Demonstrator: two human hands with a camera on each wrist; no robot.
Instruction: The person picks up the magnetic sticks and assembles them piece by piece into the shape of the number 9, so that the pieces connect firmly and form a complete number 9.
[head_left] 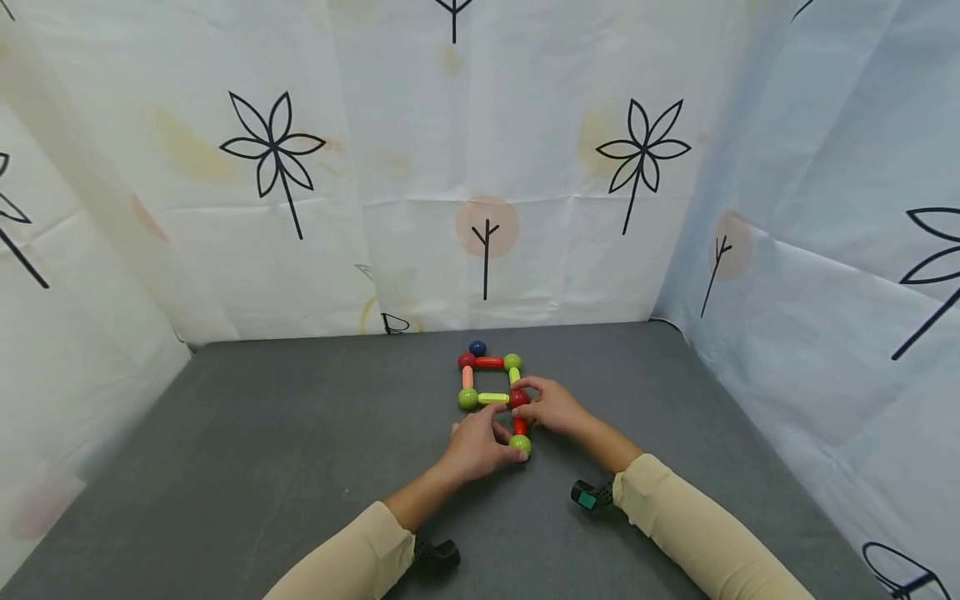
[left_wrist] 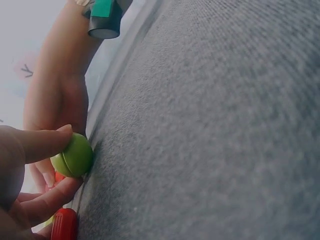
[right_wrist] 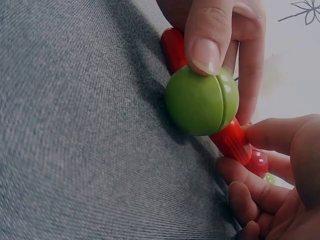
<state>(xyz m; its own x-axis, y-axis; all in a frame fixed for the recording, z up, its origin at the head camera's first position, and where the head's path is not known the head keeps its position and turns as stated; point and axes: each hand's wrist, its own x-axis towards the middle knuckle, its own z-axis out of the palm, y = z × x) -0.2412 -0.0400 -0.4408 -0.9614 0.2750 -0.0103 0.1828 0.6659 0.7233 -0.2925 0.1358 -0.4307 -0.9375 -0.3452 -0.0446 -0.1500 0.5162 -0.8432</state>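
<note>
At the near end of a ball-and-rod figure is a glossy green ball (head_left: 520,444). My left hand (head_left: 477,443) pinches this ball (right_wrist: 200,102) between thumb and fingers. From it a short red rod (right_wrist: 232,142) runs to a red ball (head_left: 518,399). My right hand (head_left: 553,407) holds the rod close to that red ball, thumb on one side and fingers on the other. Beside my left fingers lies another red rod (left_wrist: 65,224), mostly covered by the hand in the head view.
Beyond the hands, balls and rods form a square, with a green ball (head_left: 468,398), yellow-green rod (head_left: 493,398), red ball (head_left: 467,361) and green ball (head_left: 512,362). A dark blue ball (head_left: 477,347) sits at its far corner. Printed curtains (head_left: 420,167) surround the grey table (head_left: 262,450).
</note>
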